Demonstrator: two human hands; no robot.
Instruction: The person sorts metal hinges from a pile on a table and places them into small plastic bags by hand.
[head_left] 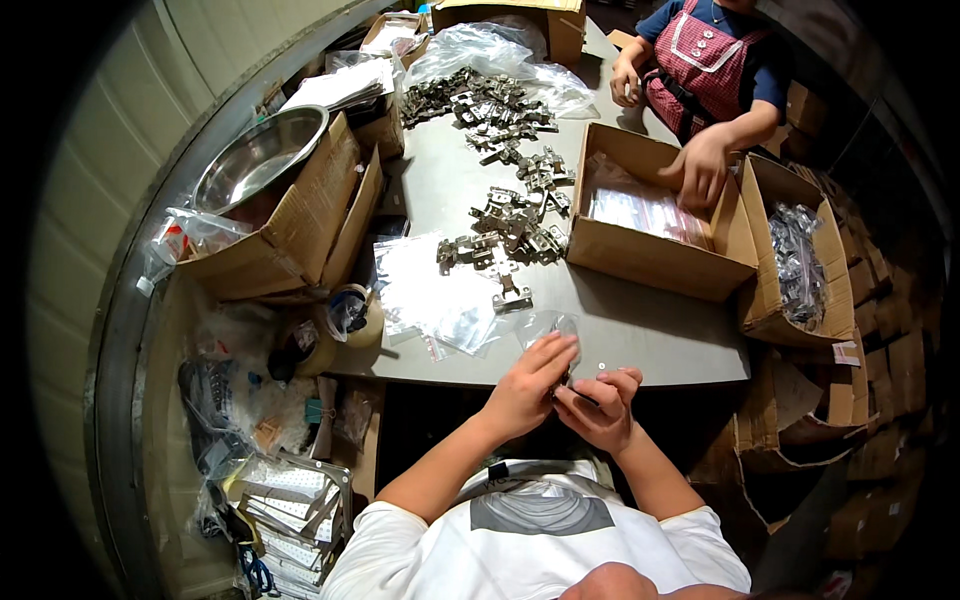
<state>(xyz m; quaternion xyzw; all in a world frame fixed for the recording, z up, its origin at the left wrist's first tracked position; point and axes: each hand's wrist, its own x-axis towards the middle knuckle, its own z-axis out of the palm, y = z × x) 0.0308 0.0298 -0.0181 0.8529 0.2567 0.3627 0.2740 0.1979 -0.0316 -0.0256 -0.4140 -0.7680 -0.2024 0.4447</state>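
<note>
My left hand [532,385] and my right hand [602,408] are close together in front of the table's near edge. The left fingers are closed on a clear plastic bag [548,324], part of which shows beyond the fingertips. Pinched in my right hand is a small dark metal piece, mostly covered by the fingers; its exact kind cannot be made out. Ahead of my hands a heap of metal cabinet hinges [512,228] runs up the table. Left of the heap lie flat clear zip bags [432,298], spread in a shiny stack.
An open cardboard box [660,268] of packed bags stands right, with a co-worker's hand [703,170] reaching in. Beside it a carton holds metal parts [798,262]. At left a steel bowl [262,160] rests on a cardboard box [290,235]. Plastic sheeting [475,52] lies far back.
</note>
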